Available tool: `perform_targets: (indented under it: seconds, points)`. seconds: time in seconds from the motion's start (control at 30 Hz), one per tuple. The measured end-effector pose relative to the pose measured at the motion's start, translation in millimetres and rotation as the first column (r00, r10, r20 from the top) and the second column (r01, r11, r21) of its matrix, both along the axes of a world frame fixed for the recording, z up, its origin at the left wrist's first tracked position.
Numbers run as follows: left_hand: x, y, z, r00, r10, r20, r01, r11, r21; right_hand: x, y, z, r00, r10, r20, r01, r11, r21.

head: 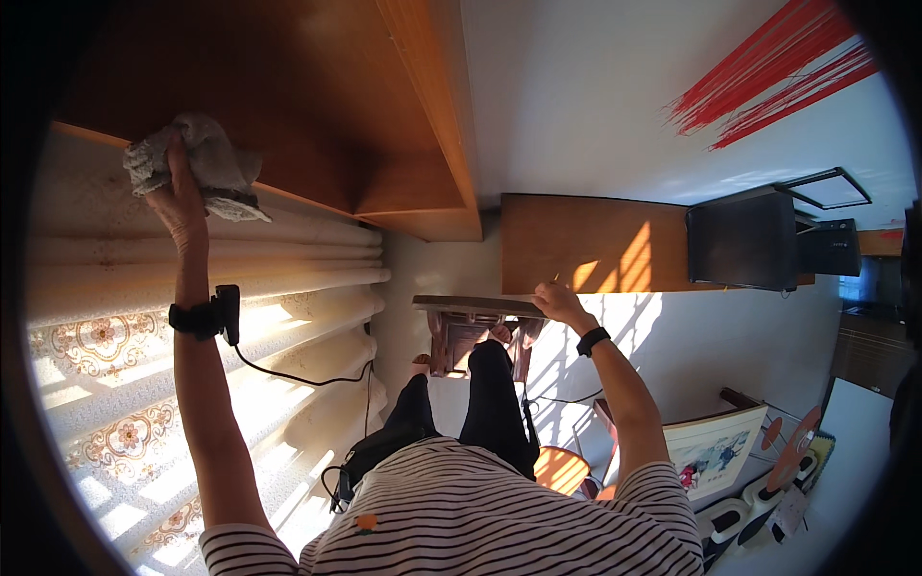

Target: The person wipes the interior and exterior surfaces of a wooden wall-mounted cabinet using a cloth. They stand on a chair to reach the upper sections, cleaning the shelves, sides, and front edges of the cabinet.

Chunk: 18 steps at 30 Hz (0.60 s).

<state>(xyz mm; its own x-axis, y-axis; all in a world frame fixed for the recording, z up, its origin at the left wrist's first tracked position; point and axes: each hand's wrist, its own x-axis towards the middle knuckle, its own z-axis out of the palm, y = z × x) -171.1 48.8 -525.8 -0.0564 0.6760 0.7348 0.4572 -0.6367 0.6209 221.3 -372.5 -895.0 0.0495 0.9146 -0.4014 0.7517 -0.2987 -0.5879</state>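
My left hand (pixel 180 198) is raised at the upper left, shut on a crumpled grey cloth (pixel 216 155). The cloth lies against the lower edge of a brown wooden cabinet (pixel 302 108), beside the patterned curtain (pixel 108 331). My right hand (pixel 562 302) is loosely curled at the right end of the top rail of a dark wooden chair (pixel 475 306). Whether its fingers grip the rail is hard to see. One of my feet (pixel 500 333) shows over the chair, and the other (pixel 421 362) is at its left side.
A wooden cabinet top (pixel 576 237) with sun patches carries a black box-shaped device (pixel 742 237). Red strands (pixel 778 72) hang at the upper right. A round stool (pixel 562 468), a framed picture (pixel 713 446) and a cable (pixel 302 379) are lower down.
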Motion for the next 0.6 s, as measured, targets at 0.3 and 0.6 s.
perform_targets:
  seconds: [0.3,0.6]
  points:
    - [-10.5,18.8,-11.0,0.988,0.028,-0.152,0.01,0.969,0.246,-71.9,-3.5,-136.8,0.988,-0.009,0.154,0.007,1.0,0.012]
    - [-0.3,50.1,-79.3,0.964,-0.171,-0.202,0.246,0.858,0.451,-151.3,-1.2,-166.3,0.904,-0.131,0.406,0.11,0.991,0.076]
